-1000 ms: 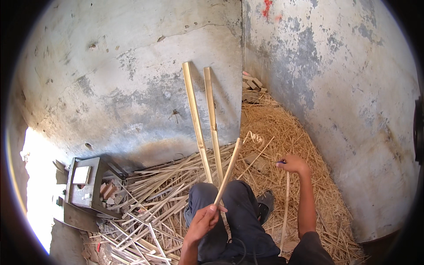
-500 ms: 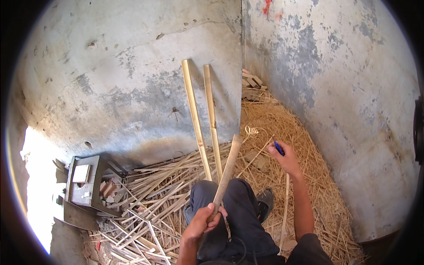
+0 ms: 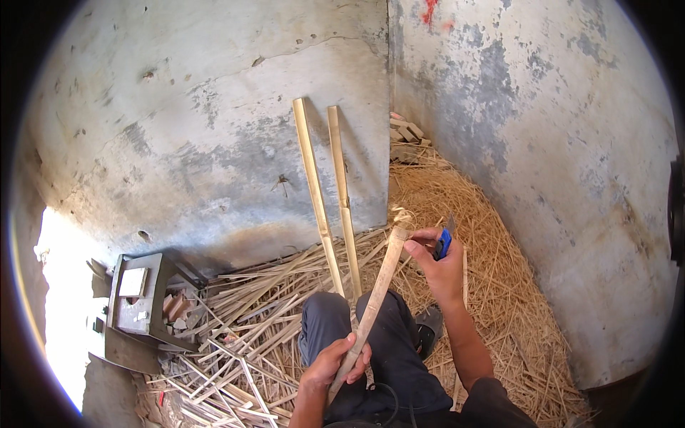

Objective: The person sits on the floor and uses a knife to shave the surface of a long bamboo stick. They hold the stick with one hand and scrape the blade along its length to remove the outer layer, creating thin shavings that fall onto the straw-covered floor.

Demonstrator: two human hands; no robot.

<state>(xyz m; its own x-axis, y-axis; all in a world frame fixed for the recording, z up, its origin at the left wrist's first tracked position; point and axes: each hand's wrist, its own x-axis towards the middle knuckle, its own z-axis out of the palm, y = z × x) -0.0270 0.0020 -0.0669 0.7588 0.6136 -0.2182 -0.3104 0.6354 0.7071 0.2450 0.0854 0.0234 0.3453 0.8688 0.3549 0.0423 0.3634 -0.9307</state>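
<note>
Slanting, the strip (image 3: 375, 299) runs through left fingers (image 3: 364, 356).

Pale, matt held strip (image 3: 375, 299) of bamboo-like wood, faintly mottled along its face; blue tool (image 3: 442, 245) with smooth, plastic-looking body; upright strips (image 3: 312, 178), woody, with a soft sheen; dry, matt shavings (image 3: 499, 321), rough, fibrous; plastered wall (image 3: 214, 143), flaking, pitted; trousers (image 3: 325, 317) of dark, matt cloth

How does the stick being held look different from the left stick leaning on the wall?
The held stick tips rightward at its top; the left leaning stick tips leftward. The held stick has a pale curl by its top; the left leaning stick has none. Both are long and narrow.
</note>
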